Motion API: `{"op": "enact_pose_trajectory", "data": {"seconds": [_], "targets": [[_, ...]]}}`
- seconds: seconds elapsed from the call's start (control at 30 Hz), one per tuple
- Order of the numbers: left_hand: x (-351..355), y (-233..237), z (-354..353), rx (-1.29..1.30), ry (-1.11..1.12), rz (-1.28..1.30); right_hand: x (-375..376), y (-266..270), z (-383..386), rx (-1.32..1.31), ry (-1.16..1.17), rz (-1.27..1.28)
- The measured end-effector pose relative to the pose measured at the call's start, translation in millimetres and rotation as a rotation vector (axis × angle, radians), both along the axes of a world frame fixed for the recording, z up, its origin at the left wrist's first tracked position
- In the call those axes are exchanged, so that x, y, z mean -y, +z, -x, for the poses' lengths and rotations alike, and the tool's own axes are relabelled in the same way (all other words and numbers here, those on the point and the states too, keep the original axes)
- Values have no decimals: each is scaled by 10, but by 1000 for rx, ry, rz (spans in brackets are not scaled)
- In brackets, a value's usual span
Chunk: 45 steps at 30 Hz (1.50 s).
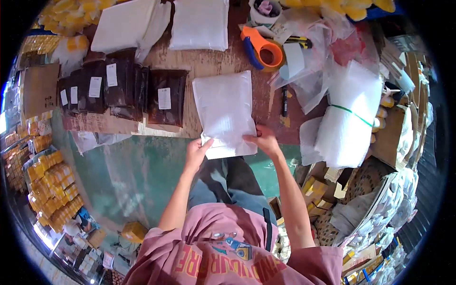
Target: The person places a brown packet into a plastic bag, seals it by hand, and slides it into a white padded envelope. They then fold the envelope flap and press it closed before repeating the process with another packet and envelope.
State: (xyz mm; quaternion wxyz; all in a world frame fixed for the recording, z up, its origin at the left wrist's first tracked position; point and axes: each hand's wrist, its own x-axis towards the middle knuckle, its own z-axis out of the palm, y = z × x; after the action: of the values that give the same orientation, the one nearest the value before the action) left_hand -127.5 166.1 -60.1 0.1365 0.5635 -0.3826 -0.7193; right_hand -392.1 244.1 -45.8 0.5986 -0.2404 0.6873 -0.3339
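Note:
A white bubble bag [224, 102] lies at the front edge of the table, its near end sticking out past the edge toward my body. My left hand [196, 153] pinches the near left corner between thumb and fingers. At the near right side, my right hand [264, 141] grips the bag with the thumb on top. The bag looks filled, though its contents are hidden. Left of it lies a dark brown flat pack [167, 97] with a white label. Beyond it sits another white bag [199, 24].
More labelled dark packs [118, 80] lie at the left. At the right are an orange and blue tape dispenser [262, 49], a black marker [284, 100], clear plastic bags [308, 78] and a bundle of white bubble bags [351, 114] tied with a green band.

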Motion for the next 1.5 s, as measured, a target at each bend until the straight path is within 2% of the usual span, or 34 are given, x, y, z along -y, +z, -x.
{"op": "enact_pose_trajectory", "data": {"seconds": [0.07, 0.1, 0.2, 0.27, 0.33, 0.43, 0.53, 0.6, 0.67, 0.77, 0.8, 0.83, 0.9, 0.97, 1.0, 1.03, 1.13, 1.17, 1.23, 1.27, 1.33, 1.4, 1.47, 1.5], "targets": [[69, 68, -57, -9, -8, -39, 0, -17, 7, 187, -96, -6], [125, 114, -93, -17, -21, -80, -6, 19, -18, 200, -108, -9], [154, 21, -264, -14, -68, -171, -204, -162, -171, 367, -235, -157], [140, 31, -323, 15, -82, -240, -244, -77, -247, 480, -337, -223], [169, 118, -246, 9, -48, -240, -182, 109, -268, 367, -303, -257], [139, 115, -174, 1, -37, -190, -291, 67, -290, 157, -175, -247], [113, 128, 31, 141, 26, -103, -182, 168, -345, 3, -219, -139], [19, 109, 64, 106, 134, -96, -90, 189, -385, 5, -360, -136], [-73, 42, 16, 87, 194, -87, -150, 140, -436, -95, -332, -106], [28, -7, -166, -6, 91, -88, -389, -23, -429, -105, -201, 4], [64, -23, -205, -29, 48, -87, -416, -153, -396, -15, -188, 217], [56, -21, -239, -20, 48, -72, -441, -188, -328, -45, -67, 261], [21, -87, -534, 160, -243, 346, -433, -159, -239, -79, 86, 265], [-30, -150, -668, 218, -364, 731, -402, -144, -177, -239, 219, 400], [-16, -173, -771, 96, -389, 654, -385, -153, -170, -358, 261, 499], [47, -184, -903, -23, -410, 576, -435, -174, -179, -727, 395, 619], [192, -206, -897, 17, -529, 924, -562, -184, -186, -1185, 519, 780], [330, -247, -855, 46, -610, 1153, -632, -173, -213, -1219, 582, 688], [288, -305, -899, 177, -748, 1378, -659, -271, -161, -1235, 776, 817], [288, -317, -880, 242, -804, 1496, -635, -312, -165, -1201, 763, 829], [351, -313, -752, 256, -961, 1546, -593, -390, -176, -1133, 738, 852], [298, -432, -539, 133, -781, 1529, -494, -349, -223, -1070, 647, 801], [334, -482, -512, 61, -757, 1521, -414, -392, -185, -990, 638, 846], [379, -460, -521, 48, -823, 1520, -412, -381, -124, -946, 666, 841]]}}
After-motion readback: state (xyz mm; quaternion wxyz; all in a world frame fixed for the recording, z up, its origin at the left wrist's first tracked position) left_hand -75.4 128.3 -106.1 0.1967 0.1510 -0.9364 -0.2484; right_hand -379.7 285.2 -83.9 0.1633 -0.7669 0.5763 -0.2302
